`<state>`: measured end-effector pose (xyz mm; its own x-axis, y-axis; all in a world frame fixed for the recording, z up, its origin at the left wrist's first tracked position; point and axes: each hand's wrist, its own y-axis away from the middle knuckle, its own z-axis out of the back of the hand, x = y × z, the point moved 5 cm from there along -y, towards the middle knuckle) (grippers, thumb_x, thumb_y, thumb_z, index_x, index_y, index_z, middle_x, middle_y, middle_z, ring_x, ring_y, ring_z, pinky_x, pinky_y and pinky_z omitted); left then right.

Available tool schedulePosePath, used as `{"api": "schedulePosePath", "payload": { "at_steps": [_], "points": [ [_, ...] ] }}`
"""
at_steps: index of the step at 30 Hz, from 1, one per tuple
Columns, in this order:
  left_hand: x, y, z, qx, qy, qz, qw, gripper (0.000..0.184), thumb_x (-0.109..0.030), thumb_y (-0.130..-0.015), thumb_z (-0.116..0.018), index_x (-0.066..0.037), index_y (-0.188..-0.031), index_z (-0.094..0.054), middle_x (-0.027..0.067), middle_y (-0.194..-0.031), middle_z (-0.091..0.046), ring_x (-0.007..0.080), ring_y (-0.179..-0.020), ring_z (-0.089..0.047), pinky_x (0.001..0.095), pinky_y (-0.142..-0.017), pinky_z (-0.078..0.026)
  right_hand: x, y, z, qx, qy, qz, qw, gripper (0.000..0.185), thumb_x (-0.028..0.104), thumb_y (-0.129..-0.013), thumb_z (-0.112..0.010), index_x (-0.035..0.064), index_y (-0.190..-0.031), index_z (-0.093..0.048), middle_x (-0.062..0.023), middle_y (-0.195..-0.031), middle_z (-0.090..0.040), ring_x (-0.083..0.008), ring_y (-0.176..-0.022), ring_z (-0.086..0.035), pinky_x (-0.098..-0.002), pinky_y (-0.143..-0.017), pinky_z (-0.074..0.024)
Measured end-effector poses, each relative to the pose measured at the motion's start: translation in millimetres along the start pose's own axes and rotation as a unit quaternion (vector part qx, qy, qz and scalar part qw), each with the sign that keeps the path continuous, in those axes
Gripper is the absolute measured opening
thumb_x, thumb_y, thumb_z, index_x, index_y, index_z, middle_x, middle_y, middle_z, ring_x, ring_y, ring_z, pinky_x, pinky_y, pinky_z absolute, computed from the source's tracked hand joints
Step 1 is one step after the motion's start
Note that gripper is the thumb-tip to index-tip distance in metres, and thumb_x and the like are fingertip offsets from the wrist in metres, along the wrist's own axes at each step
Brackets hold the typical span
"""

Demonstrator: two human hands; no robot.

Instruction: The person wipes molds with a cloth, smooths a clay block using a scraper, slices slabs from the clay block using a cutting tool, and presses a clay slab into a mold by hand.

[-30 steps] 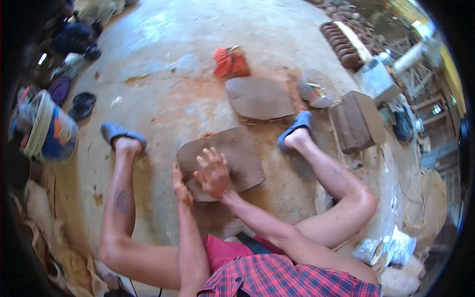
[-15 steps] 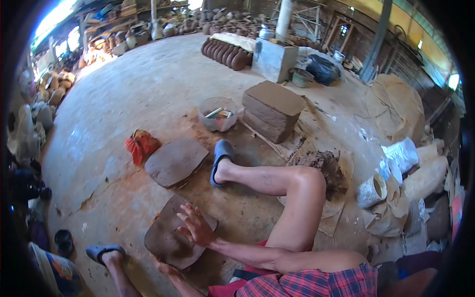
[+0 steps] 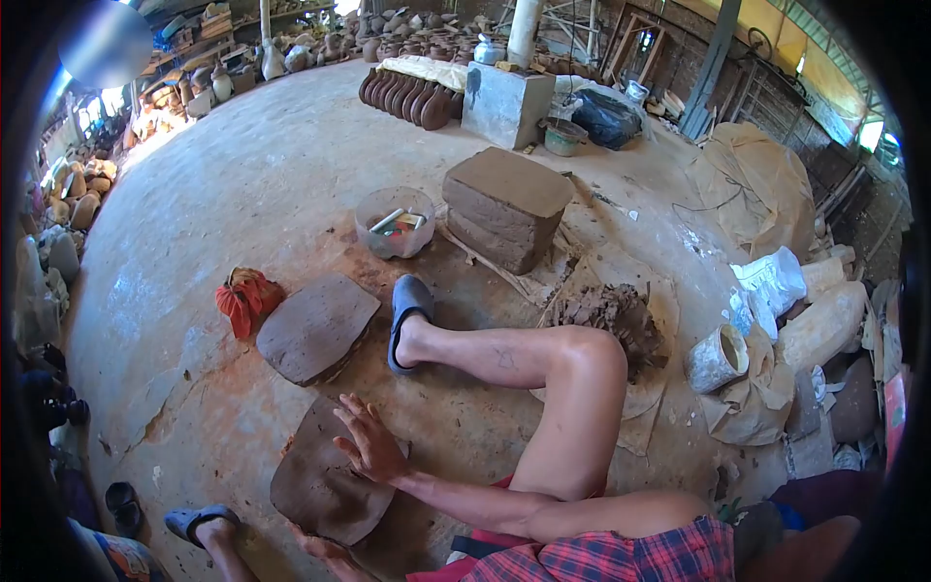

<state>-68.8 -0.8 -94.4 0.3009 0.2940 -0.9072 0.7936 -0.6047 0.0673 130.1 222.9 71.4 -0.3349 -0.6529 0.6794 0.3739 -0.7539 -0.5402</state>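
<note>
A flat, rounded brown clay slab [image 3: 315, 475] lies on the floor between my feet, with a dark uneven patch near its right side. My right hand [image 3: 373, 444] is over the slab's right edge, fingers stretched and apart, holding nothing; whether it touches the clay I cannot tell. At the slab's near edge is my left hand [image 3: 325, 551], its fingers extended along the rim and partly hidden. Just beyond lies a second clay slab [image 3: 320, 328], beside a red cloth bundle [image 3: 249, 303].
A large clay block [image 3: 504, 209] stands ahead near a clear plastic tub [image 3: 393, 225] holding small tools. Loose clay scraps [image 3: 611, 320] lie past my bent knee. To the right are a white bucket [image 3: 718, 359] and sacks. Dark pots [image 3: 407, 97] line up beside a concrete block [image 3: 504, 102].
The camera view has shifted, sliding most things leftward. My right hand has turned slightly and stays over the slab's right side. My left hand remains at the near edge.
</note>
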Motion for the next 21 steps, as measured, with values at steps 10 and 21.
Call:
{"api": "schedulePosePath", "payload": {
  "at_steps": [10, 21],
  "points": [
    [-14.5, 18.8, -21.3, -0.136, 0.105, 0.119, 0.978, 0.059, -0.043, -0.112, -0.035, -0.001, -0.153, -0.047, 0.0109, -0.152, -0.052, 0.0267, -0.138, -0.049, 0.0398, -0.119, -0.035, 31.3, -6.8, -10.9, 0.116, -0.184, 0.086, 0.972, 0.072, 0.054, -0.107, -0.039, 0.0000, -0.155, -0.039, -0.0257, -0.163, -0.033, -0.0421, -0.153, -0.031, -0.0525, -0.124, -0.0252],
    [1.1, 20.3, -21.7, -0.196, 0.065, 0.077, 0.975, 0.064, -0.051, -0.113, -0.032, 0.000, -0.147, -0.050, 0.0104, -0.142, -0.060, 0.0218, -0.128, -0.056, 0.0383, -0.112, -0.042, 43.9, 16.6, -145.9, 0.307, -0.285, 0.061, 0.906, 0.083, 0.061, -0.107, -0.037, -0.0012, -0.162, -0.028, -0.0201, -0.170, -0.024, -0.0343, -0.159, -0.017, -0.0473, -0.128, -0.0146]
  ]
}}
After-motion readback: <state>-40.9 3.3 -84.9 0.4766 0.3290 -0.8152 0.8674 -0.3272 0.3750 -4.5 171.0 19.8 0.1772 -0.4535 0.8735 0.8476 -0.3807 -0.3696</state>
